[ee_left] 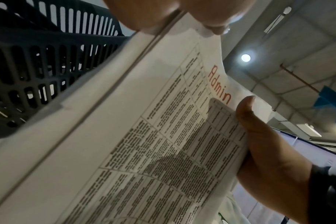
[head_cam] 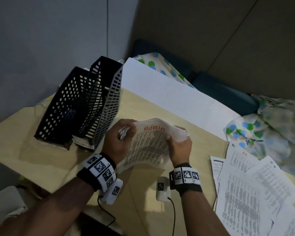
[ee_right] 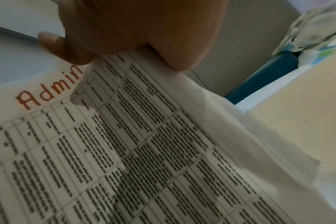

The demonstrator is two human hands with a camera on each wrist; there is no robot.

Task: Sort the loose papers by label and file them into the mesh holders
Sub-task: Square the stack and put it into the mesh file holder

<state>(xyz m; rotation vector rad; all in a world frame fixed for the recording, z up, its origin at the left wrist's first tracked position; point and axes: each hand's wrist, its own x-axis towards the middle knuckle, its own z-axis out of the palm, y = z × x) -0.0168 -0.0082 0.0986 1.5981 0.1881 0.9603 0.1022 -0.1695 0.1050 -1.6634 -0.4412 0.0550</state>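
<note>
A stack of printed papers (head_cam: 148, 147) with "Admin" in red on the top sheet is held above the desk, bent across both hands. My left hand (head_cam: 121, 138) grips its left edge; my right hand (head_cam: 179, 147) grips its right edge, thumb on the top sheet. The wrist views show the same stack (ee_left: 163, 144) (ee_right: 134, 151) close up. Two black mesh holders stand left of it: the nearer holder (head_cam: 102, 103) has a front tag reading "ADMIN", and the other holder (head_cam: 61, 106) stands beside it with its tag unreadable. Loose papers (head_cam: 249, 189), one marked "HR", lie at the right.
The tan desk (head_cam: 41, 150) runs to a white board (head_cam: 174, 97) behind the stack. A dotted cloth (head_cam: 266, 126) and dark blue cushions (head_cam: 228, 94) lie beyond it. A small white device (head_cam: 162, 189) with a cable sits below my right wrist.
</note>
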